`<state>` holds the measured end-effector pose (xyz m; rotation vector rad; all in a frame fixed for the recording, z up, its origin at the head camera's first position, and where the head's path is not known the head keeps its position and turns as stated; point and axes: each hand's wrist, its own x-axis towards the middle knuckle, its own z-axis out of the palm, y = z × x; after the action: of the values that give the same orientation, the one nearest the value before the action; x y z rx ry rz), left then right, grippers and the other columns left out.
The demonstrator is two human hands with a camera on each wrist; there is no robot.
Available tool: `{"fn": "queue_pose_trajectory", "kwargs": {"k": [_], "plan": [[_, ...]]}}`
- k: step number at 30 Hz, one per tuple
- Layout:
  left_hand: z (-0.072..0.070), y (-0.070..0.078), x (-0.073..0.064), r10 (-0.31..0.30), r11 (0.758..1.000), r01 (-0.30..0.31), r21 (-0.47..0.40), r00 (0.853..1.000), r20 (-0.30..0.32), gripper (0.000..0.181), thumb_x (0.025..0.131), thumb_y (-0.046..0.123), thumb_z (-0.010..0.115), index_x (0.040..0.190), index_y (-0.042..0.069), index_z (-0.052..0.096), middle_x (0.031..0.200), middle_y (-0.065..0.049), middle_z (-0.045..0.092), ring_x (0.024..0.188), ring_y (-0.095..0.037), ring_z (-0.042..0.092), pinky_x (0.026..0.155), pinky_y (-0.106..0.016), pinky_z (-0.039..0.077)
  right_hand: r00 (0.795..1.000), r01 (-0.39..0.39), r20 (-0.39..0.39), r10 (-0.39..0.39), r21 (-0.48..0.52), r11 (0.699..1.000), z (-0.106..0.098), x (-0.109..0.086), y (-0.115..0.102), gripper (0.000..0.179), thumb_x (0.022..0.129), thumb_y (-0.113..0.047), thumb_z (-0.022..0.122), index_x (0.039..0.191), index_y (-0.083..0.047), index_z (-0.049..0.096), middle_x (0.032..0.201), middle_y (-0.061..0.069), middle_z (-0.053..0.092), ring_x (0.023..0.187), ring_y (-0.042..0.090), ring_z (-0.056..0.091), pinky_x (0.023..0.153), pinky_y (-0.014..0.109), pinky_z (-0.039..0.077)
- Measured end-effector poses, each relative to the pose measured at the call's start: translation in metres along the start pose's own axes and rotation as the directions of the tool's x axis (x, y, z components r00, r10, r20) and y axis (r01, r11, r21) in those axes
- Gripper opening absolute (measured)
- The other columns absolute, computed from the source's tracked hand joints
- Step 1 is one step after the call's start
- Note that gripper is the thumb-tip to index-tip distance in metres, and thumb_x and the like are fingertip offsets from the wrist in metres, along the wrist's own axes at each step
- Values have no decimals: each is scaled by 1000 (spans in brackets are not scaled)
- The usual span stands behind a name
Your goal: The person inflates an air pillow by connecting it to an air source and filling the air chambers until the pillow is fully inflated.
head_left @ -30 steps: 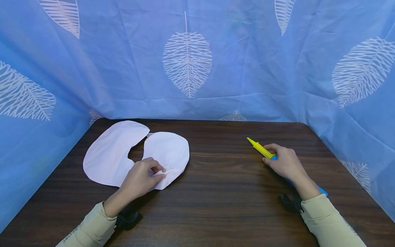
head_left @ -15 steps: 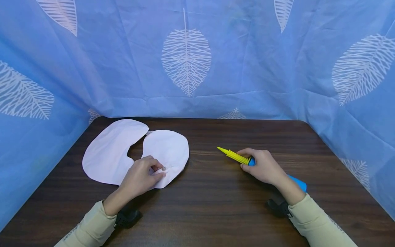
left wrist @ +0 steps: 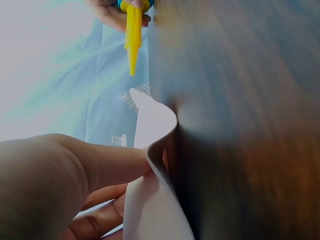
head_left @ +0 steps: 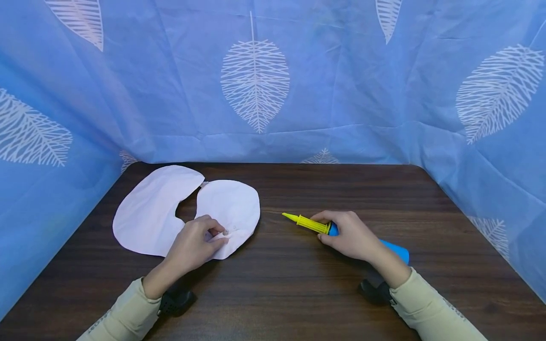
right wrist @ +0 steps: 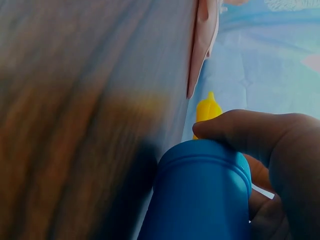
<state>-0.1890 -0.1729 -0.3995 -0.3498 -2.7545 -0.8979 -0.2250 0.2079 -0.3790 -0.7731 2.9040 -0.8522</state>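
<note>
A flat, white, U-shaped inflatable neck pillow [head_left: 147,215] lies at the left of the table. My left hand [head_left: 193,242] pinches its fabric between thumb and fingers, right beside a small clear valve [head_left: 225,232]. In the left wrist view, the valve [left wrist: 119,140] stands up beyond the thumb, and the pillow's edge bulges. My right hand [head_left: 351,236] grips a hand air pump around its middle. The pump has a blue barrel [right wrist: 200,195] and a yellow ribbed nozzle end [head_left: 313,224]. Its tip points left toward the valve, with a gap of bare table between.
The dark wood-grain table [head_left: 273,293] has rounded far corners. A blue curtain [head_left: 324,85] with white leaf prints hangs behind it and along both sides. A dark wrist device [head_left: 177,303] sits on each forearm at the sleeve cuff.
My right hand has carried the pump leftward and slightly nearer, closer to the pillow, and its nozzle now points more to the left. My left hand keeps its pinch on the pillow.
</note>
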Motion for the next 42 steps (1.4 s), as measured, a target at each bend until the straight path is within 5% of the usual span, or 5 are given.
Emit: {"fn": "queue_pose_trajectory", "kwargs": {"k": [24, 42], "plan": [[-1, 14, 14, 31, 999, -30, 20, 999, -25, 10, 86, 5, 88, 95, 6, 83, 83, -3, 72, 76, -14, 61, 71, -33, 51, 998, 53, 27, -53, 6, 999, 13, 4, -15, 36, 97, -15, 79, 133, -16, 75, 123, 8, 77, 88, 10, 61, 77, 31, 53], [2, 23, 20, -47, 998, 47, 40, 999, -8, 8, 87, 2, 84, 93, 7, 82, 84, -5, 71, 75, -17, 61, 70, -34, 51, 997, 74, 14, -74, 2, 997, 22, 11, -26, 31, 97, -14, 79, 128, -15, 77, 117, 6, 79, 68, 8, 48, 66, 27, 45]]}}
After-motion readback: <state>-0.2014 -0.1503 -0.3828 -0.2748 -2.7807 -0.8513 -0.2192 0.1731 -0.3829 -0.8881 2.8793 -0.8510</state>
